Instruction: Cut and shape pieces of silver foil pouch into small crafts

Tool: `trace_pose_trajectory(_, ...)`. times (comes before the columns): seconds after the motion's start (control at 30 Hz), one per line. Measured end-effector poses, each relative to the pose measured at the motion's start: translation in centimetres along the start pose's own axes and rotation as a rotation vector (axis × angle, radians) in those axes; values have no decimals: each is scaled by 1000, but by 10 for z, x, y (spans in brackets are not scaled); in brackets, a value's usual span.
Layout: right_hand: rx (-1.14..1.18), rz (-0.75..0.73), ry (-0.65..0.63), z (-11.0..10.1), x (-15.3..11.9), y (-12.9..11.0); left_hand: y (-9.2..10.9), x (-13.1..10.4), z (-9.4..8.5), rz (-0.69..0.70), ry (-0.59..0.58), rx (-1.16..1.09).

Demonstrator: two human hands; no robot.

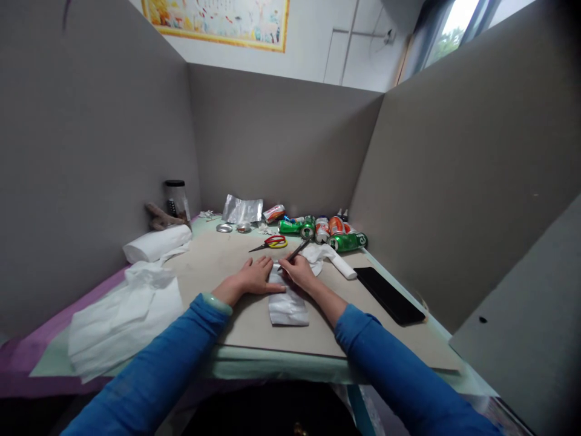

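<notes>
A crinkled whitish, slightly shiny strip [288,309] lies on the grey-beige board in front of me. My left hand [254,277] rests flat over its left edge, fingers stretched out, thumb across it. My right hand [299,272] is closed round a dark pen [299,248], its tip low at the strip's upper part. Whether the tip touches the strip is too small to tell. Just beyond my hands lie scissors [275,241] with red and yellow handles. Crumpled white tissue [318,257] is beside my right hand.
Several drink cans [347,242] lie at the back right. A silver metal sheet [242,209], can ends [224,228] and a jar [177,200] stand further left. A white roll [158,243] and tissue [127,318] lie left, a black tablet-like slab [389,295] right. Grey panels [281,133] enclose the table.
</notes>
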State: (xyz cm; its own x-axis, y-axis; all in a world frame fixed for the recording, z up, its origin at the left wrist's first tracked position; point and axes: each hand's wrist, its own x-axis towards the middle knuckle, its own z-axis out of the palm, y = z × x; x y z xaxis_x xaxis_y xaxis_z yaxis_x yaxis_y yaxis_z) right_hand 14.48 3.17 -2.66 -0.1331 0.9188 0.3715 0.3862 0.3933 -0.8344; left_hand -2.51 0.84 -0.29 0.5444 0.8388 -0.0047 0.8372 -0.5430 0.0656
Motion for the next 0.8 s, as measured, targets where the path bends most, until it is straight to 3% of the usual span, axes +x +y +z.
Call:
trace_pose_trajectory(0.27,-20,-35,105,-3,-3,-3,1,1,-1,4,-9,10)
trace_pose_trajectory(0.47,-25,-114,60,-3,-5,-6,2,-1,-3,10,-3,0)
trace_pose_trajectory(0.8,-98,-32,-17,-2,-1,-1,4,-1,-5,-8,-29,-7)
